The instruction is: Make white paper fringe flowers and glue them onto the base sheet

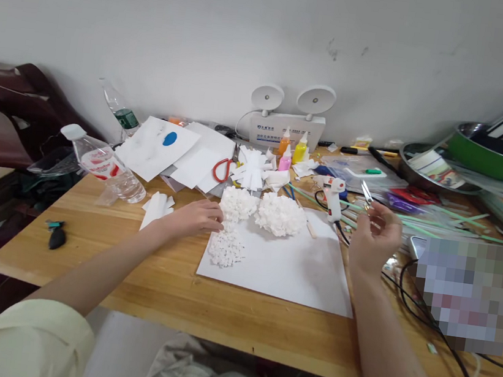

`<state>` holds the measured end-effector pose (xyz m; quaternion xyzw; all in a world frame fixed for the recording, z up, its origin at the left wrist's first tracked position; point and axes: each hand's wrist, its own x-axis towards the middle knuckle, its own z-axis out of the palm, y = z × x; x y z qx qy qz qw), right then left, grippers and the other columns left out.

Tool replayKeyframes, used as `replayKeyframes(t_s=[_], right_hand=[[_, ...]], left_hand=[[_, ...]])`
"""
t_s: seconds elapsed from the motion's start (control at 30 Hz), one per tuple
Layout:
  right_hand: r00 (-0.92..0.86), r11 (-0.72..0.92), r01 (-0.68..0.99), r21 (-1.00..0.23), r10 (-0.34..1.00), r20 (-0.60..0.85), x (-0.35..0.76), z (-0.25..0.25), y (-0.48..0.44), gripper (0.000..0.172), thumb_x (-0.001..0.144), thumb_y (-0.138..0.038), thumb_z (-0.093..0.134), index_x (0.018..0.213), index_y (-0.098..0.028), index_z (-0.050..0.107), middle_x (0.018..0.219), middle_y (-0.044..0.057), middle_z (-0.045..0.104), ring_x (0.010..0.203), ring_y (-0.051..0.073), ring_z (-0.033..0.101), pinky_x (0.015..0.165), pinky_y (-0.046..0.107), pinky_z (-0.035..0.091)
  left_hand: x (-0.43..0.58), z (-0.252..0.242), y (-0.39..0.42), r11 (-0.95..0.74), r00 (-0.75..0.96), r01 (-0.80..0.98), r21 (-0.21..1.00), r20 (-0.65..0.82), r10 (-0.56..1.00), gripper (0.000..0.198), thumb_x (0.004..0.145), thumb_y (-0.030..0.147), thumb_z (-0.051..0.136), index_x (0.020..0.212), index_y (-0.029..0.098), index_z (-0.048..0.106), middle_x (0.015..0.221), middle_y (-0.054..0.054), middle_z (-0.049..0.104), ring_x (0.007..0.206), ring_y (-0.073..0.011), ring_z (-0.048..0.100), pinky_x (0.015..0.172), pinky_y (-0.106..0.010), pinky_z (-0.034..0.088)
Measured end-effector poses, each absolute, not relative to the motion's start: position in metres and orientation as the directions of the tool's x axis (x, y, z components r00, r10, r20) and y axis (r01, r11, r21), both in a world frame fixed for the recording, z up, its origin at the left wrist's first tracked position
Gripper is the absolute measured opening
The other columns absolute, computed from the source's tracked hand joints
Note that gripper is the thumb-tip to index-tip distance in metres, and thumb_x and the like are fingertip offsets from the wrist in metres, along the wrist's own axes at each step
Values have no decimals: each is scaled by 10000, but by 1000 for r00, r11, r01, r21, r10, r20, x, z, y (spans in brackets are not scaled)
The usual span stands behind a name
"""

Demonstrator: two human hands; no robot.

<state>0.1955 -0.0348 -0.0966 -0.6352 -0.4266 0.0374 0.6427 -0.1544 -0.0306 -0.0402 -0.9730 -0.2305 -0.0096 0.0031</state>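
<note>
My left hand (201, 216) is at the left edge of a white sheet (286, 273), its bent fingers close together beside a fluffy white paper clump (237, 204). What its fingertips hold, if anything, is too small to make out. Just below them lies a loose heap of tiny white pieces (226, 247). A larger ruffled white clump (279, 215) sits to the right. Raised over the right side of the table, my right hand (375, 232) is closed on a small silver pointed tool (366, 193), its tip up and leftward. A white glue gun (333, 202) stands left of that hand.
At the left are a tilted water bottle (110, 167) and a black-and-teal object (56, 235). Red-handled scissors (222, 170), cut paper (253, 169) and paint bottles (300, 148) lie behind the clumps. Black cables (429, 320) and green sticks (465, 218) crowd the right.
</note>
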Motion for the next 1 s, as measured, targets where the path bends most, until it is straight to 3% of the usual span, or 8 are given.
replayKeyframes(t_s=[0.77,1.0], right_hand=[[622,195,473,-859,616,483,192,-91,-37,211,740,-209,490,909,-188,615,851,31,557,732,154,548,639,298,453],[615,201,461,-864,629,475,192,-91,-37,207,750,-238,486,904,-188,615,882,43,580,758,164,562,647,307,460]], left_hand=[[-148,-49,-25,-904,911,412,-113,71,406,199,868,207,407,851,209,606,842,-42,619,883,-155,488,739,-289,343],[-147,-52,-24,-909,915,403,-111,52,399,214,862,148,396,927,214,589,890,-49,617,909,-164,483,769,-301,352]])
